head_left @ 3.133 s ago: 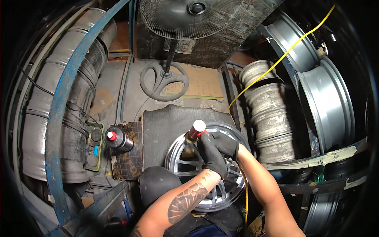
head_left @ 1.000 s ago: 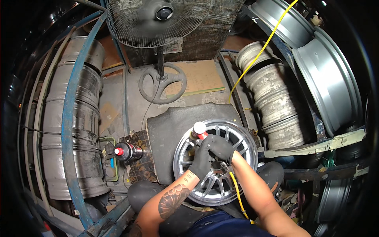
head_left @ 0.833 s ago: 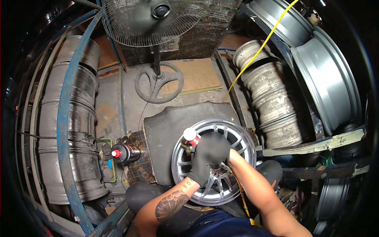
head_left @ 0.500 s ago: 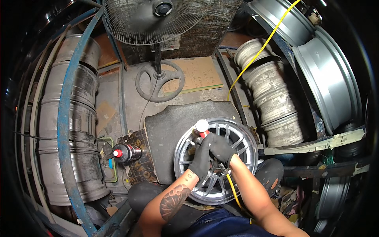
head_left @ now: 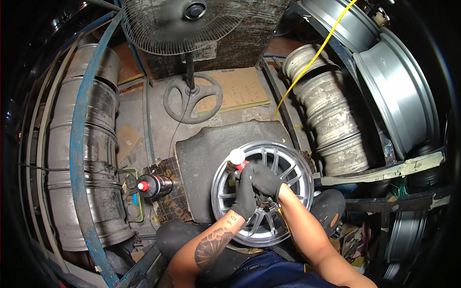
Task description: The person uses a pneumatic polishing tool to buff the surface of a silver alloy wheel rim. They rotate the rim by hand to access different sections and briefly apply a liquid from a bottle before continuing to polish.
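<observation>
Step in hand: I hold the red tool (head_left: pixel 237 156), pale round end uppermost, over the upper left part of the spoked wheel (head_left: pixel 307 182). The wheel lies face up between my knees, partly over the dark mat (head_left: pixel 197 153). My left hand (head_left: pixel 243 192) and right hand (head_left: pixel 265 180), both gloved, are closed together around the tool; the finger undersides are hidden. I cannot tell whether the tool touches the spokes.

By my judgement, any shift of the tool calls for both wrists turning together, with the grip kept firm.

Surroundings: a black bottle with a red cap (head_left: pixel 156 186) lies on the patterned board (head_left: pixel 175 206), left of the mat. The fan (head_left: pixel 177 24) stands ahead. Stacked rims (head_left: pixel 98 144) flank me behind the blue frame (head_left: pixel 79 144). Obstruction: my hands and right forearm cover part of the wheel
</observation>
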`<state>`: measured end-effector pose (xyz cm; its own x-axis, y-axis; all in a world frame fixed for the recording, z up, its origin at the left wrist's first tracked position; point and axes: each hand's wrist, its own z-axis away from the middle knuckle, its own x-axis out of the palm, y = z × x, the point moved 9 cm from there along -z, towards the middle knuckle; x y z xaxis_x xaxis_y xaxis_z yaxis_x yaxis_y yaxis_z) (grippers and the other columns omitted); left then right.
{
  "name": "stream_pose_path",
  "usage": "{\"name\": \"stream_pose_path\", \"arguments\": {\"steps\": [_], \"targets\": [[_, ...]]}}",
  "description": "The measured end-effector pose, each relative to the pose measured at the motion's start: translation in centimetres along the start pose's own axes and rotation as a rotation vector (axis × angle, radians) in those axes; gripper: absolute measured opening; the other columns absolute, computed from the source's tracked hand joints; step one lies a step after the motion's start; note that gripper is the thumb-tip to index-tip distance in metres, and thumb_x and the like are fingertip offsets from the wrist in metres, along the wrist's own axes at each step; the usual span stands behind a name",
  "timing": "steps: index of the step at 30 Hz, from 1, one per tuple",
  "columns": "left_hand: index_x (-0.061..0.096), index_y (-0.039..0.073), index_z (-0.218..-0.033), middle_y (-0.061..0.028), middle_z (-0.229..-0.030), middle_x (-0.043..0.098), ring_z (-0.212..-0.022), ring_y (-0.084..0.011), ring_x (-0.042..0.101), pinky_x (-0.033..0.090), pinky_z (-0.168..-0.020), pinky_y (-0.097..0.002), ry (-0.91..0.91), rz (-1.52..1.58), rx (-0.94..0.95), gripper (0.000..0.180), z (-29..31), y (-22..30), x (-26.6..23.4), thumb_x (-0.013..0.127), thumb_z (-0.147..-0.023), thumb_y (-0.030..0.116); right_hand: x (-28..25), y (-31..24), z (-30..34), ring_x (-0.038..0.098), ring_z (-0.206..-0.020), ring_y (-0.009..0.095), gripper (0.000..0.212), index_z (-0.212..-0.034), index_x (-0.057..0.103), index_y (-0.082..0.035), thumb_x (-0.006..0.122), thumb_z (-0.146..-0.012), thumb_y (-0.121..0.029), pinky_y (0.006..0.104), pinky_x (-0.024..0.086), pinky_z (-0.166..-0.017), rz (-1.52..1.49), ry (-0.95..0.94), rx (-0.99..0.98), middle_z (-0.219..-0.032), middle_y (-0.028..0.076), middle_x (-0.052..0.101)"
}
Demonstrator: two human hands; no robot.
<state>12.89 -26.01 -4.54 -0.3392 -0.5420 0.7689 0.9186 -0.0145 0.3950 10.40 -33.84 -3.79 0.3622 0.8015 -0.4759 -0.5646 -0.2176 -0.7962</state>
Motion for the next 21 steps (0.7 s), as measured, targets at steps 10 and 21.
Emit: {"name": "stream_pose_path", "arguments": {"steps": [10,21], "targets": [[0.058,0.008,-0.129,-0.0083,-0.12,0.064,-0.108,-0.0174,0.066,0.057,-0.091,-0.0324,0.13,0.037,-0.089,0.05,1.2,0.9,1.4,0.058,-0.104,0.052,-0.4,-2.5,0.7,0.069,-0.101,0.022,0.039,-0.119,0.069,0.002,0.063,-0.095,-0.029,0.0378,0.053,-0.093,-0.039,-0.12,0.172,-0.11,0.018,0.075],[0.06,0.008,-0.13,-0.0068,-0.119,0.065,-0.106,-0.0155,0.065,0.055,-0.091,-0.0319,0.009,-0.022,-0.067,0.049,-2.5,0.3,-0.1,0.063,-0.102,0.049,-0.9,-0.2,0.3,0.067,-0.095,0.014,0.029,-0.113,0.073,-0.001,0.064,-0.096,-0.023,0.032,0.053,-0.089,-0.179,0.109,0.191,-0.103,0.007,0.075]]}}
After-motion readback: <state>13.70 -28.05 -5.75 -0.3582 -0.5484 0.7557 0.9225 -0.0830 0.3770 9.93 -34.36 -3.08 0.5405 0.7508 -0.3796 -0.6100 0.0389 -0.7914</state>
